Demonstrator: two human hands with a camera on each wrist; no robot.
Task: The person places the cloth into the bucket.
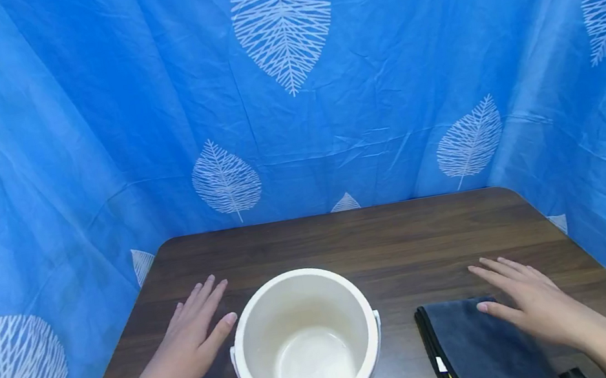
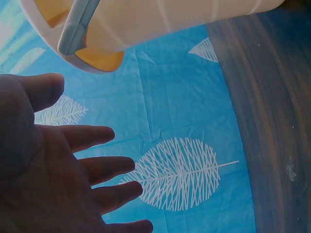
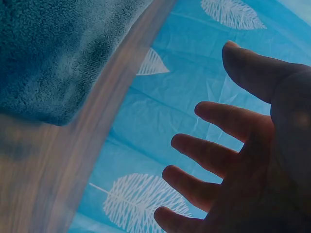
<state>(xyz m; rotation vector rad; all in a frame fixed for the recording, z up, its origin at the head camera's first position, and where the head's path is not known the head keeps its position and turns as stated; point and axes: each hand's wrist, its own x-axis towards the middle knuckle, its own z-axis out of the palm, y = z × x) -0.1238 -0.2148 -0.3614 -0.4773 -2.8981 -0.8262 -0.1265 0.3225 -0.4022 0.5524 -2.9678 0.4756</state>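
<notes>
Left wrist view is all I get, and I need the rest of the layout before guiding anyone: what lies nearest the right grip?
Observer: A dark cloth, lying on the table, close to the right grip.
Operator: I can't tell from here, so is that grip holding it?
Observer: No, it is open, with spread fingers and nothing held.
Operator: I see only the side of the bucket; what shows inside?
Observer: Its pale, round inner bottom, plain in the head view.
</notes>
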